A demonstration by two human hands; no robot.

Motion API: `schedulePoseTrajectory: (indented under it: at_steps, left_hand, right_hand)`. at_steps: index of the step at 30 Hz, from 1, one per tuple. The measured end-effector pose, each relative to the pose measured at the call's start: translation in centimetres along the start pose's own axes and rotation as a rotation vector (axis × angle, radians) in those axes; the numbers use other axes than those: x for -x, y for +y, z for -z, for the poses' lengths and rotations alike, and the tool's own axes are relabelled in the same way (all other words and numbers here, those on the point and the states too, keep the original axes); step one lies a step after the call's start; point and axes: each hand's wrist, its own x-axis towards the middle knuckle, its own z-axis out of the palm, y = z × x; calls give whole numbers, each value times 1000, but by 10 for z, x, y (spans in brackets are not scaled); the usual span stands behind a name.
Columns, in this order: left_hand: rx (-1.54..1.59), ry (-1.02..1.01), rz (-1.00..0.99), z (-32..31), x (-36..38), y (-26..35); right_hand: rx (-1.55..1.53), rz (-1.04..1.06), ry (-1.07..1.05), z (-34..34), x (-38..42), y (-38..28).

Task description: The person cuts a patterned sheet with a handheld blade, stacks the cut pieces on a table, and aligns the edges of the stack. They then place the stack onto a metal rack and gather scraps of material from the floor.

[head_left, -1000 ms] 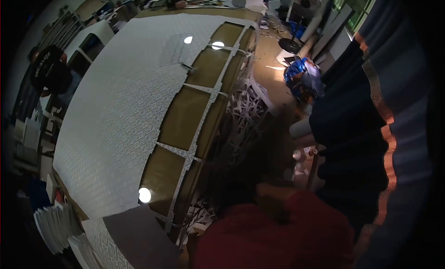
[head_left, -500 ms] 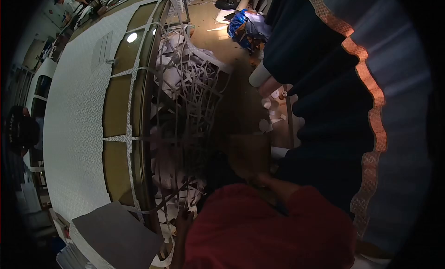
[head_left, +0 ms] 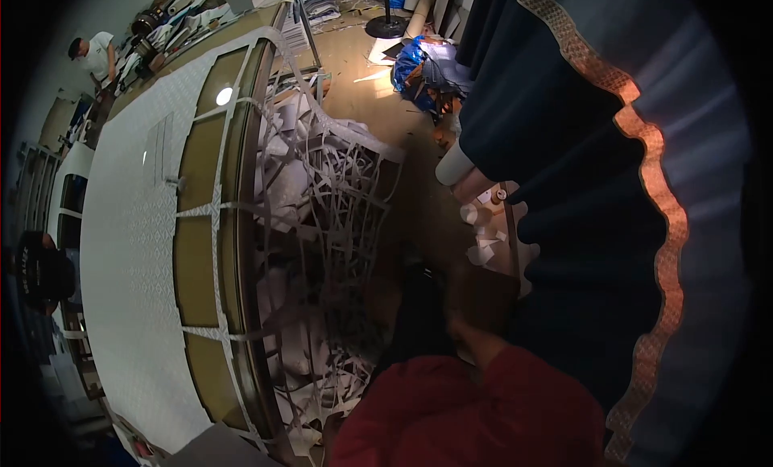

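Note:
My right hand [head_left: 460, 328], dim and partly blurred, is low in the centre, closed at the lower edge of a flat brown board [head_left: 487, 294]. The board hangs beside dark blue curtain fabric [head_left: 580, 225] with a patterned orange-lit trim [head_left: 672, 250]. A red sleeve leads to this hand. My left hand does not show; the red clothing and the bottom edge of the view are where its arm goes out of sight. Left of my body stands a long table [head_left: 129, 250] with a white patterned cover and white strips across its brown side.
White cut strips and scraps [head_left: 338, 177] heap beside the table. A blue bag [head_left: 411, 68] and a black round stand base [head_left: 386, 26] are on the floor ahead. A person [head_left: 101, 56] in a white top is far left. A black cap [head_left: 44, 270] lies at left.
My right hand and the brown board have shifted right and slightly down. My left hand, seen low beside the scraps before, has gone out of sight. The view has turned a little.

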Motion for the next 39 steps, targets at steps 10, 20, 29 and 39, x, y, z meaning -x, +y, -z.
schedulePoseTrajectory:
  at_steps: [10, 20, 29, 39]
  left_hand:
    - [-79, -97, -111, -6, -134, 314]
    - [-142, -99, -458, -2, -289, 481]
    - [-403, -253, -640, 5, -412, 630]
    - [-548, -330, -615, 25, -484, 766]
  right_hand:
    - [-253, 110, -413, 194, -123, 40]
    - [-699, -194, 3, 529, -178, -22]
    - [-521, -345, -251, 558, -157, -36]
    - [-759, -429, 87, 563, -257, -29]
